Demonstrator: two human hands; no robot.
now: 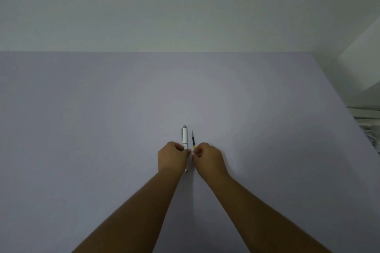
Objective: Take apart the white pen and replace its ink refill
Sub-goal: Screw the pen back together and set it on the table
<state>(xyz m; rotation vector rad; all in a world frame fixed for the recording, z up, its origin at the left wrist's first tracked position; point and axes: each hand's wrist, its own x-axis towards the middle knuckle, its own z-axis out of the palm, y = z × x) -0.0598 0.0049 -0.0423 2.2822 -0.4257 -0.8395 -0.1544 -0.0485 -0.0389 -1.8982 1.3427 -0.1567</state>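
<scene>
Head view: a wide pale table (102, 129), and both hands are down at its middle. The left hand (171, 156) curls its fingers around the white pen (185, 137), lying near-to-far. The right hand (207, 158) pinches the spare refill (193, 140) just right of it. Looks like the opening step; next comes lifting and unscrewing the barrel.

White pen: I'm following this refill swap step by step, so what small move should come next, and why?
Probably close the left hand on the white pen and lift it off the table. The pen looks fully assembled, lying beside the spare refill, and the fingers are at its lower barrel. The right hand could then twist it open.
</scene>
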